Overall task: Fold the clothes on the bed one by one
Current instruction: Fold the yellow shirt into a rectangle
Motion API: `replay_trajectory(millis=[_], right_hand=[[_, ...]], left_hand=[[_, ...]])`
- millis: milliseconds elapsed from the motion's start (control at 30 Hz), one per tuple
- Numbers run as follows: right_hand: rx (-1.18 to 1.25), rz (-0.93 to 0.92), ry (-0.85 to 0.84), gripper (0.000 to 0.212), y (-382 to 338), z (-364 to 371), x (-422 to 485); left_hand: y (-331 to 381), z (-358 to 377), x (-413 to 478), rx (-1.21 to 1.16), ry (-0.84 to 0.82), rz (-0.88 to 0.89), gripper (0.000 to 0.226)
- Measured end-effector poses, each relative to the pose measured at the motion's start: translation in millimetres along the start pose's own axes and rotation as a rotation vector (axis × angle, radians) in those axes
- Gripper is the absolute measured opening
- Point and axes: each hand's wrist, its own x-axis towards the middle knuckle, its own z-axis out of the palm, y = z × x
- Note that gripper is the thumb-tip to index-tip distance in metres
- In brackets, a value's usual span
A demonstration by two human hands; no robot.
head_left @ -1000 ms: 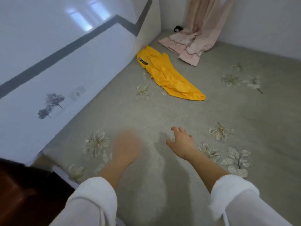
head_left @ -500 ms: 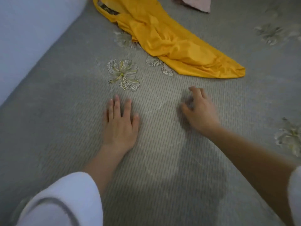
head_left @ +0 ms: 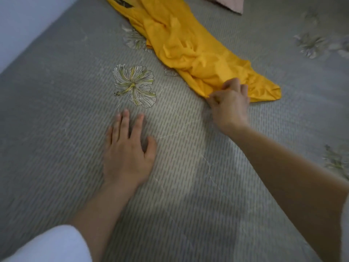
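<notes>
Across nearly whole view: grey woven bed (head_left: 56, 129), w/ pale wall (head_left: 22, 19) along upper-left edge. Next in size: yellow garment (head_left: 181, 46), crumpled in a long diagonal strip from top centre down to right of centre. Flat on bed below large flower print (head_left: 135, 85): left hand (head_left: 126, 154), fingers straight & spread, holding nothing, well apart from garment. At near end of strip: right hand (head_left: 229, 108), curled, pinching hem fabric btwn thumb & fingers. White sleeve (head_left: 52, 244) at bottom left. Corner of pink cloth (head_left: 232, 4) at top edge, near yellow one, rest out of frame. Dark label (head_left: 120, 0) at far end of garment, text unreadable.

Step, prob.: taking hold of first piece to drag it closer & spread it. Folding itself not begun.

Risks:
- Roping the strip instead of opening it, from pulling on one small bunch at one end.
- Tightening the twisted folds mid-length, same cause.
- Losing thin fabric from the pinch if tugged fast.
- Dragging pink cloth along; cannot tell if touching beyond frame.

Room: broad bare stretch of bed around both hands & to right, prob. enough to lay garment flat. Hemmed in by wall on left. Near edge of bed not in view.
</notes>
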Motion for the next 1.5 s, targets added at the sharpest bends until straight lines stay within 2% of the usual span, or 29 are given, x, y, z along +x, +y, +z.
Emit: replay_trajectory(millis=[67,100,133,200,267,333,400,467,500,567,600,700,767,833,933,1000,1067,1100,1167,1233,1300,1333,1367,1400,1433,1500], right_hand=[[-0.208,-0.374,-0.117,0.016,7,-18,-34],[-0.195,-0.467,-0.228,0.016,9,-27,-53],[-0.130,-0.474,-0.337,0.016,12,-35,-71],[0.081,-0.338,-0.457,0.012,11,-55,-105],[0.244,-0.166,-0.455,0.013,15,-72,-130],[0.316,-0.013,-0.529,0.013,22,-86,-156],[0.312,0.107,-0.697,0.026,31,-101,-187],[0.242,0.170,-0.839,0.051,43,-119,-221],[0.187,0.138,-0.880,0.054,51,-127,-237],[0.064,0.029,-0.961,0.031,74,-144,-264],[-0.041,-0.013,-1.028,0.026,84,-154,-275],[-0.396,-0.020,-1.329,0.019,112,-181,-299],[-0.622,0.072,-1.478,0.034,128,-196,-312],[-0.741,0.126,-1.456,0.038,142,-208,-322],[-0.723,0.023,-1.190,0.015,152,-213,-332],[-0.571,-0.029,-0.946,0.019,147,-203,-340],[-0.270,-0.028,-0.734,0.037,135,-187,-347],[-0.141,0.006,-0.690,0.046,128,-179,-350],[-0.119,0.046,-0.680,0.059,117,-164,-354],[-0.187,0.043,-0.635,0.041,115,-152,-354],[0.008,0.126,-0.572,0.011,116,-152,-349],[0.145,0.179,-0.596,0.008,119,-154,-346],[0.221,0.213,-0.671,0.014,123,-157,-343],[0.229,0.218,-0.772,0.016,127,-161,-341],[0.194,0.212,-0.876,0.015,130,-164,-338],[0.101,0.214,-1.017,0.015,133,-170,-337]], left_hand=[[0,0,0,-0.006,-0.011,0.001,0.069],[0,-1,1,-0.009,-0.027,0.004,0.069],[-1,-2,0,-0.027,-0.050,0.003,0.068],[1,-7,-9,-0.113,-0.108,-0.014,0.070],[12,-14,-31,-0.199,-0.157,-0.023,0.074],[28,-20,-61,-0.200,-0.179,0.006,0.080],[45,-27,-92,-0.152,-0.198,0.076,0.086],[60,-33,-122,-0.083,-0.220,0.148,0.092],[65,-34,-136,-0.050,-0.227,0.182,0.095],[75,-32,-163,-0.003,-0.254,0.238,0.094],[79,-31,-174,0.003,-0.278,0.244,0.090],[93,-25,-196,-0.018,-0.321,0.243,0.080],[102,-19,-206,-0.014,-0.349,0.255,0.076],[112,-13,-214,0.039,-0.409,0.282,0.072],[125,-10,-228,0.070,-0.386,0.352,0.041],[131,-12,-238,0.051,-0.290,0.413,0.017],[131,-17,-246,0.083,-0.272,0.457,0.009],[130,-21,-250,0.099,-0.302,0.479,0.009],[125,-32,-257,0.082,-0.440,0.520,0.007],[118,-44,-264,0.029,-0.644,0.533,0.006],[113,-57,-269,-0.013,-0.875,0.461,0.007],[109,-61,-270,-0.053,-0.969,0.402,0.005],[105,-64,-268,-0.112,-1.021,0.327,0.004],[102,-66,-266,-0.194,-0.997,0.243,0.005],[98,-66,-261,-0.272,-0.874,0.155,0.008],[90,-65,-247,-0.289,-0.402,-0.017,0.020]])
